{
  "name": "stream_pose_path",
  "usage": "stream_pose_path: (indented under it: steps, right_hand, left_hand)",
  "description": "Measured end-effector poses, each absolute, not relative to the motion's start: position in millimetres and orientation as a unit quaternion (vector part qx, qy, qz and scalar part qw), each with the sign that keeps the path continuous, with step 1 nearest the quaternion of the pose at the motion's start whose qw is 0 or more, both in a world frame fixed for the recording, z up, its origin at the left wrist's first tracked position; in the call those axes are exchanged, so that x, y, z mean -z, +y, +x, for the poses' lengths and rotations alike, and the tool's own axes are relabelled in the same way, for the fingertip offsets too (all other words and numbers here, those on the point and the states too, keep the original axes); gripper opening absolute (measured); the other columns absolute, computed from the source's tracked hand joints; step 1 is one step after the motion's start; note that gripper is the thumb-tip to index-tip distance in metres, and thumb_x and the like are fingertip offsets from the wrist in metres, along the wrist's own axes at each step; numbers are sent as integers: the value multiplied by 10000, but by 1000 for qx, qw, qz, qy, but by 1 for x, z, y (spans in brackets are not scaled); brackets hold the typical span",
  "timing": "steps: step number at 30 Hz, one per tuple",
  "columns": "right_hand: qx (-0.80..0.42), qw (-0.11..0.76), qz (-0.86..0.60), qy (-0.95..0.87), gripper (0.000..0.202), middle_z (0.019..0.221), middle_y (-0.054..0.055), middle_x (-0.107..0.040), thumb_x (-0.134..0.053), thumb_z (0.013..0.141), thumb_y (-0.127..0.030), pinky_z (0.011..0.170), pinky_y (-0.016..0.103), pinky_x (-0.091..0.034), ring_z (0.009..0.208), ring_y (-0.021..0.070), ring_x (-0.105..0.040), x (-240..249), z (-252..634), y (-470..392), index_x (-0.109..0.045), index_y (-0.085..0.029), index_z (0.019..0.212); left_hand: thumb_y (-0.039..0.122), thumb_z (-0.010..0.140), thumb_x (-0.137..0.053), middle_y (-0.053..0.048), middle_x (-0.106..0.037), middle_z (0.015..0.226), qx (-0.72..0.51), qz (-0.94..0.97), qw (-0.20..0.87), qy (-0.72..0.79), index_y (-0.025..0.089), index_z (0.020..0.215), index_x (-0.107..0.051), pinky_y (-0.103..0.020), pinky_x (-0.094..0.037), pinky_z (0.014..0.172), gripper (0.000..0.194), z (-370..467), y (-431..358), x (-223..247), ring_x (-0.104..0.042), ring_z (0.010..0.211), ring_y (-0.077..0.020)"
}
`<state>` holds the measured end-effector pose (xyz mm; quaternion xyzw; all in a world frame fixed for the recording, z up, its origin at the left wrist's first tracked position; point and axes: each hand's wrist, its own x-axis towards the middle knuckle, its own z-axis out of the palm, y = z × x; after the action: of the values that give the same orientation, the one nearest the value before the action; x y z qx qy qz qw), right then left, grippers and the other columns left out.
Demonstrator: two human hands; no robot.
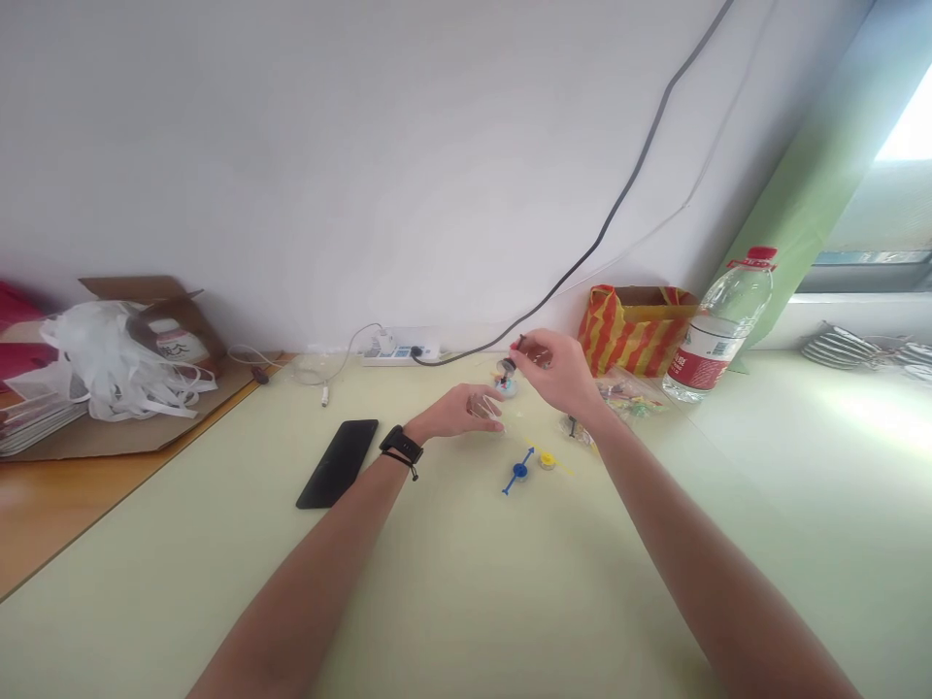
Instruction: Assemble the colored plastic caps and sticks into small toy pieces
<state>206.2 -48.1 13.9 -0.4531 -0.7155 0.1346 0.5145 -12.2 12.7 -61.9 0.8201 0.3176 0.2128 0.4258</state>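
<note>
My right hand (559,371) is closed in a pinch on a small dark piece (519,342), with a bit of red beside it. Just below its fingertips is a small round clear case (505,384) with coloured bits inside. My left hand (455,412), with a black band on the wrist, curls its thumb and fingers around a clear plastic piece (481,406), whose shape I cannot make out. Nearer me lie a blue arrow spinner (519,472) and a yellow arrow spinner (547,461). A clear item with a dark arrow (573,426) is partly hidden by my right forearm.
A black phone (338,464) lies left of my left wrist. Behind my right hand are a plastic bag of coloured pieces (632,396), a red-yellow striped bag (626,335) and a large bottle (717,335). A power strip (400,349) with cables sits against the wall.
</note>
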Motion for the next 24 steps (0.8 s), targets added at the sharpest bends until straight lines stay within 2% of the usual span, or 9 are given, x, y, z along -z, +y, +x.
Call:
stream_pose_path:
  steps: [3,7,11,15,18,21,24]
  right_hand:
    - [-144,502,-457,-720,169,827,56,-740,-626,879,-321,716,325,-533,737,192,-669,-12,207,-47,-650,-199,764]
    - [-166,513,-449,-712,90,811,45,-734,-630,855,-265,734,305,-551,749,179,-685,-10,207,-45,-674,-187,852]
    - [-165,530,-450,-700,118,796,32,-717,-659,827,-252,699,287,-557,723,169,-680,-13,208,-47,-674,-188,925]
    - [-168,541,-434,-701,92,797,37,-714,-628,874,-275,695,284,-554,714,169,-677,-19,207,-52,-669,-194,887]
    - [-146,524,-434,-719,102,805,34,-722,-602,895,-251,711,284,-539,736,174,-683,-19,205,-55,-675,-204,948]
    - [-90,483,-449,-746,230,805,9,-721,-576,896,-197,704,278,-499,722,169,-662,-15,203,-56,-642,-230,1114]
    - [-25,434,-479,-763,298,829,1,-717,-522,914,-165,672,269,-438,702,164,-629,-9,201,-56,-616,-255,1182]
  left_hand:
    - [489,738,-869,-146,-758,1126,-211,820,425,319,187,1302,-659,-351,-564,841,674,-12,13,62,-751,921,-235]
    - [480,750,-860,-144,-766,1116,-211,825,426,306,184,1299,-662,-355,-565,856,655,-11,12,61,-750,937,-238]
    - [483,781,-835,-149,-775,1143,-211,819,446,293,177,1288,-654,-360,-562,867,619,-11,10,61,-757,970,-254]
    - [503,774,-831,-153,-786,1120,-218,814,445,302,168,1285,-647,-369,-559,866,638,-11,9,61,-759,981,-267]
    - [503,768,-835,-159,-786,1124,-220,812,449,300,165,1274,-652,-371,-558,873,636,-11,8,61,-760,981,-269]
    - [495,770,-837,-159,-784,1129,-219,811,453,298,166,1286,-648,-377,-558,876,640,-10,8,61,-762,971,-270]
    - [484,766,-842,-149,-787,1120,-219,815,448,297,171,1290,-650,-383,-558,881,641,-10,8,60,-763,945,-262]
